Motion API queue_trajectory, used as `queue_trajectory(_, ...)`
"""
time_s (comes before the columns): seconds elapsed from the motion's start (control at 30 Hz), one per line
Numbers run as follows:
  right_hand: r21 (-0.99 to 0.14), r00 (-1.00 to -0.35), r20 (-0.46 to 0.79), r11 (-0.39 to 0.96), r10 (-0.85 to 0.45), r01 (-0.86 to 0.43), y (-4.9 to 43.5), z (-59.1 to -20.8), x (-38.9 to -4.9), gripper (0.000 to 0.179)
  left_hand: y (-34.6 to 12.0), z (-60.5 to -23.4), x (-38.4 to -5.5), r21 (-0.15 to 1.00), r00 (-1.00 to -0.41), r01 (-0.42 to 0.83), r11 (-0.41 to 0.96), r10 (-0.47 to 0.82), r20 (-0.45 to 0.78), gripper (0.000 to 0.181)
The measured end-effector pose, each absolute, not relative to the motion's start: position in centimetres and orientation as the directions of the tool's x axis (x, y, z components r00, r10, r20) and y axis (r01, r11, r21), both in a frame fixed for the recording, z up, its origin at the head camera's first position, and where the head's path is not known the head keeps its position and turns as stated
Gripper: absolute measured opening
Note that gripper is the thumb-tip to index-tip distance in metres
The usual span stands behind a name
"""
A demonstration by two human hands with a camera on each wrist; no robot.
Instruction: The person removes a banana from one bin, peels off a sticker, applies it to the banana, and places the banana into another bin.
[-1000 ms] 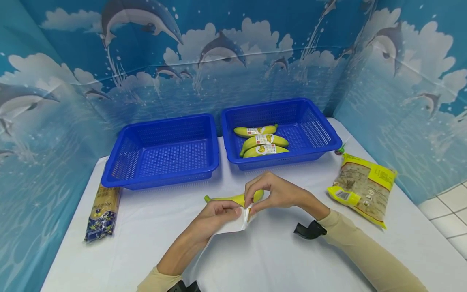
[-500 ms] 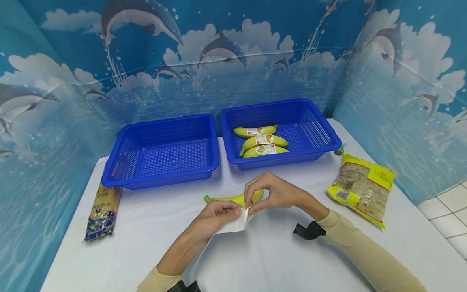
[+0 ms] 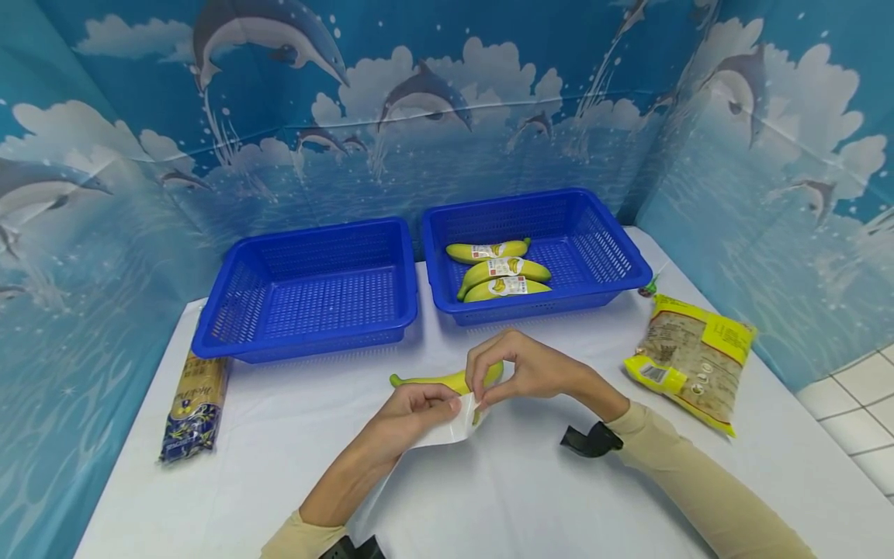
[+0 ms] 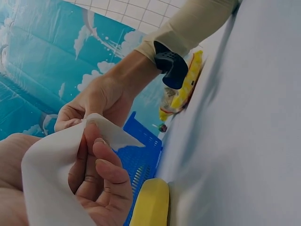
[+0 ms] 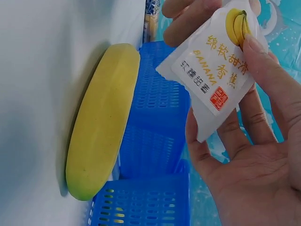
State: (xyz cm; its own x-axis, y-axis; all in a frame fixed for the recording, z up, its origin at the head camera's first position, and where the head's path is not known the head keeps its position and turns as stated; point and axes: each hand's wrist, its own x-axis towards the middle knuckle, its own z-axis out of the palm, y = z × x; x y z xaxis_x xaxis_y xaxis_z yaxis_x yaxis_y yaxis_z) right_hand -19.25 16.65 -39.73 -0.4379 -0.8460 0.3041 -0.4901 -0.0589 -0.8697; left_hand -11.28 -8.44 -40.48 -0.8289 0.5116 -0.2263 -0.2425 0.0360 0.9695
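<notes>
My left hand [image 3: 412, 419] pinches a strip of white label paper [image 4: 49, 174], whose tail hangs toward the near side of the table. At its end is a banana sticker [image 3: 477, 417] with printed bananas and lettering. My right hand [image 3: 524, 369] pinches the edge of that sticker between thumb and fingers; the thumb [image 5: 256, 56] lies across its printed face. Both hands' fingertips are close together. Just behind them a yellow banana [image 5: 103, 122] with a green tip lies on the white table, its visible side bare of any label. In the head view, the hands partly hide it.
At the back right, a blue basket [image 3: 538, 310] holds three labelled bananas [image 3: 506, 268]. Another blue basket [image 3: 307, 345] stands to its left. A gold-and-blue packet [image 3: 194, 411] lies at the left, a yellow-and-clear bag [image 3: 691, 361] at the right. Dolphin-print curtains [image 3: 419, 171] enclose the table.
Both hands stay nearly in place. The sticker's edge between my right fingers has turned slightly, so its printed face shows again in the head view.
</notes>
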Motion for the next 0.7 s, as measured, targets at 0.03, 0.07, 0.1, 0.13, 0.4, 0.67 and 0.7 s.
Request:
queue_trajectory(0.03,-0.87,-0.434,0.304,-0.062,-0.848,-0.489,16.7,-39.72,-19.28,0.01,-8.4,-40.48,-11.27,0.969,-0.833,-0.243,0.044,0.502,-0.232,0.03)
queue_trajectory(0.07,-0.869,-0.43,0.307,-0.066,-0.849,-0.49,16.75,-39.71,-19.31,0.01,-8.36,-40.48,-11.25,0.969,-0.837,-0.242,0.052,0.494,-0.235,0.03)
queue_trajectory(0.1,-0.868,-0.423,0.312,-0.074,-0.851,-0.492,16.79,-39.7,-19.35,0.01,-8.32,-40.49,-11.25,0.969,-0.841,-0.239,0.06,0.486,-0.238,0.029)
queue_trajectory(0.13,-0.868,-0.418,0.313,-0.078,-0.853,-0.491,16.85,-39.69,-19.38,0.011,-8.28,-40.52,-11.25,0.969,-0.845,-0.237,0.068,0.478,-0.24,0.028)
queue_trajectory(0.4,-0.872,-0.398,0.305,-0.086,-0.865,-0.483,17.19,-39.45,-19.57,0.011,-8.38,-40.64,-11.23,0.981,-0.871,-0.133,0.144,0.456,-0.185,0.022)
queue_trajectory(0.67,-0.898,-0.383,0.261,-0.076,-0.886,-0.434,17.58,-38.87,-19.5,0.013,-8.42,-41.26,-11.31,0.976,-0.876,0.071,0.208,0.481,-0.038,0.017)
queue_trajectory(0.7,-0.898,-0.376,0.26,-0.08,-0.889,-0.432,17.64,-38.81,-19.52,0.014,-8.37,-41.36,-11.29,0.972,-0.874,0.09,0.219,0.485,-0.028,0.016)
